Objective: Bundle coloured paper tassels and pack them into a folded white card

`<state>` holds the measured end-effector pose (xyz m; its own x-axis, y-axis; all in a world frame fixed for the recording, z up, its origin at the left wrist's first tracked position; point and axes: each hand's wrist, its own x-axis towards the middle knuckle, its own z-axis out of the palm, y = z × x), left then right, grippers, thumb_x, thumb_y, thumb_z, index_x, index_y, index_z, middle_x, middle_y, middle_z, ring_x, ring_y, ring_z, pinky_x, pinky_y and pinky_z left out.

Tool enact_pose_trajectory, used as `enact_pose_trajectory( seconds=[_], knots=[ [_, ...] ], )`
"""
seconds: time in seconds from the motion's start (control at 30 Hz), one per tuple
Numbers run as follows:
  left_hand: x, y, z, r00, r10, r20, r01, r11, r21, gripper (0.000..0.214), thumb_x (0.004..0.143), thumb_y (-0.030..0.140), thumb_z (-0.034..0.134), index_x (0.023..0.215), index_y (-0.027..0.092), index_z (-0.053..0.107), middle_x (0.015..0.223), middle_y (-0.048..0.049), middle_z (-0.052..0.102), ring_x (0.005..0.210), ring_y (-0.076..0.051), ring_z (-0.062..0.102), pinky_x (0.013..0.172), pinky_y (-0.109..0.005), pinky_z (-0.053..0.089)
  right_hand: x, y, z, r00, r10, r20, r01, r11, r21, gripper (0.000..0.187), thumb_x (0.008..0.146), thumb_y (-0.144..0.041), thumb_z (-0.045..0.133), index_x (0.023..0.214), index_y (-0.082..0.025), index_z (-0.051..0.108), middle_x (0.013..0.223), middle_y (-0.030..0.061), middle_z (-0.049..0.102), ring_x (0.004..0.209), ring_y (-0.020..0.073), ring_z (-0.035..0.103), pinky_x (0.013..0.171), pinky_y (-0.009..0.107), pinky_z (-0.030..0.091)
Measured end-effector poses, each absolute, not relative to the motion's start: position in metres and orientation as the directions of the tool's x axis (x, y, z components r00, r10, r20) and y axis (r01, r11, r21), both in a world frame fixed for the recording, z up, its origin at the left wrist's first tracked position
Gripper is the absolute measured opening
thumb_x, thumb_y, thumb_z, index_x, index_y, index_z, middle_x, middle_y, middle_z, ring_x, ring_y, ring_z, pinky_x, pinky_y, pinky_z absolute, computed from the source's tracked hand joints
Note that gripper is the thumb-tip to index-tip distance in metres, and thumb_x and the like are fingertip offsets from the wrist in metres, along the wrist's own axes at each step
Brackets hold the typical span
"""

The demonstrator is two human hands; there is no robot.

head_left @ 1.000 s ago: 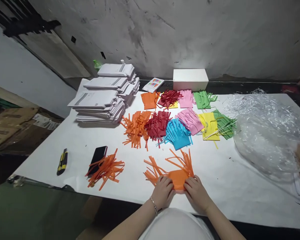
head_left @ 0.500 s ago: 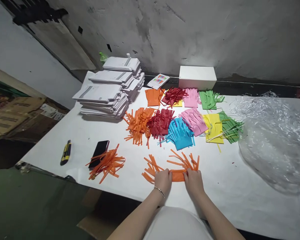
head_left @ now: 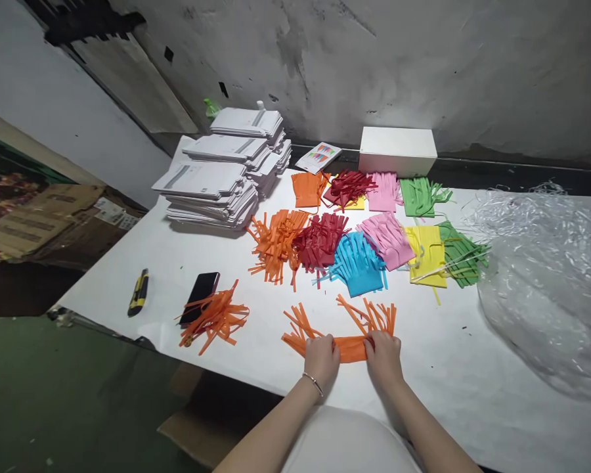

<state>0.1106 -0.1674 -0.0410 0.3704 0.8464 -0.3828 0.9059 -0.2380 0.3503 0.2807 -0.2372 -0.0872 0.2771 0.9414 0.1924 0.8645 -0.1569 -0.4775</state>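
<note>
Both hands (head_left: 322,358) grip orange fringe (head_left: 352,349), seemingly near the table's edge (head_left: 217,368), well apart from clear plastic (head_left: 542,302).

Room on bench (head_left: 453,401) btwn R hand (head_left: 384,351) & plastic bag (head_left: 536,295); coloured fringes (head_left: 364,266) block fwd; L, small gap, then orange strips (head_left: 219,318) on phone (head_left: 203,290).

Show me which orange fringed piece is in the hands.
The orange piece held between left hand and right hand. Orange strips partly over the phone and two orange bundles farther back lie untouched.
</note>
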Motion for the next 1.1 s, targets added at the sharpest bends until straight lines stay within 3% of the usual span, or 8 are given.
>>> enact_pose_trajectory(
  seconds=[0.2, 0.3, 0.47, 0.57, 0.63, 0.73, 0.8, 1.1],
  knots=[
    [0.114, -0.163, -0.046, 0.365, 0.853, -0.373, 0.912, -0.246, 0.329, 0.017, 0.086, 0.012, 0.048, 0.079, 0.016, 0.063, 0.071, -0.0091, 0.07, 0.072, -0.027, 0.066, 0.075, -0.036, 0.036, 0.281, -0.235, -0.081, 0.249, 0.936, 0.25, 0.895, -0.124, -0.43, 0.021, 0.091, -0.014, 0.043, 0.094, -0.022, 0.062, 0.087, 0.0113, 0.067, 0.082, 0.027, 0.06, 0.077, 0.043, 0.039],
    [0.113, -0.162, -0.05, 0.377, 0.858, -0.35, 0.907, -0.264, 0.329, 0.015, 0.086, 0.013, 0.049, 0.08, 0.016, 0.063, 0.071, -0.0083, 0.07, 0.072, -0.027, 0.066, 0.075, -0.036, 0.037, 0.279, -0.242, -0.074, 0.052, 0.955, 0.293, 0.909, 0.076, -0.409, 0.022, 0.092, -0.017, 0.047, 0.106, -0.022, 0.062, 0.108, 0.0112, 0.066, 0.103, 0.027, 0.059, 0.096, 0.049, 0.036],
    [0.106, -0.166, -0.052, 0.422, 0.87, -0.256, 0.879, -0.325, 0.348, 0.015, 0.09, 0.015, 0.05, 0.086, 0.016, 0.064, 0.075, -0.0088, 0.07, 0.077, -0.027, 0.066, 0.079, -0.041, 0.041, 0.271, -0.257, -0.082, -0.203, 0.921, 0.331, 0.859, 0.33, -0.392, 0.018, 0.092, -0.018, 0.05, 0.102, -0.023, 0.064, 0.099, 0.004, 0.068, 0.098, 0.0199, 0.06, 0.102, 0.041, 0.036],
    [0.098, -0.178, -0.051, 0.513, 0.848, -0.132, 0.815, -0.433, 0.386, 0.02, 0.092, 0.025, 0.054, 0.108, 0.017, 0.063, 0.113, -0.0141, 0.068, 0.11, -0.031, 0.059, 0.101, -0.053, 0.033, 0.266, -0.26, -0.093, -0.139, 0.921, 0.365, 0.87, 0.29, -0.398, 0.022, 0.094, -0.012, 0.045, 0.098, -0.02, 0.065, 0.094, 0.0056, 0.068, 0.093, 0.0198, 0.06, 0.097, 0.041, 0.038],
    [0.093, -0.188, -0.055, 0.61, 0.791, -0.044, 0.73, -0.538, 0.421, 0.026, 0.09, 0.032, 0.06, 0.114, 0.023, 0.062, 0.128, -0.0098, 0.063, 0.124, -0.03, 0.051, 0.113, -0.056, 0.019, 0.262, -0.262, -0.096, -0.107, 0.926, 0.362, 0.872, 0.263, -0.414, 0.022, 0.096, -0.013, 0.044, 0.093, -0.02, 0.065, 0.088, 0.0042, 0.068, 0.088, 0.0188, 0.061, 0.095, 0.04, 0.039],
    [0.088, -0.197, -0.066, 0.692, 0.72, 0.04, 0.631, -0.631, 0.452, 0.009, 0.093, 0.027, 0.058, 0.097, 0.026, 0.066, 0.109, -0.0018, 0.07, 0.113, -0.023, 0.056, 0.116, -0.054, 0.015, 0.259, -0.264, -0.095, -0.087, 0.938, 0.337, 0.872, 0.235, -0.429, 0.021, 0.097, -0.02, 0.045, 0.092, -0.023, 0.065, 0.087, 0.0021, 0.068, 0.088, 0.0186, 0.061, 0.1, 0.043, 0.036],
    [0.085, -0.198, -0.073, 0.695, 0.716, 0.058, 0.62, -0.639, 0.456, 0.014, 0.095, 0.02, 0.054, 0.089, 0.025, 0.066, 0.097, -0.0001, 0.07, 0.103, -0.021, 0.058, 0.114, -0.052, 0.02, 0.261, -0.265, -0.092, -0.055, 0.945, 0.321, 0.883, 0.196, -0.427, 0.02, 0.098, -0.023, 0.046, 0.093, -0.024, 0.065, 0.092, 0.003, 0.068, 0.094, 0.0203, 0.06, 0.104, 0.046, 0.031],
    [0.088, -0.183, -0.066, 0.533, 0.845, -0.045, 0.797, -0.484, 0.362, 0.026, 0.098, 0.02, 0.045, 0.084, 0.018, 0.066, 0.087, -0.0064, 0.067, 0.089, -0.025, 0.057, 0.091, -0.048, 0.036, 0.27, -0.253, -0.078, 0.18, 0.96, 0.214, 0.923, -0.09, -0.374, 0.029, 0.098, -0.024, 0.041, 0.078, -0.025, 0.063, 0.087, 0.006, 0.064, 0.088, 0.0238, 0.056, 0.091, 0.045, 0.034]
  ],
)
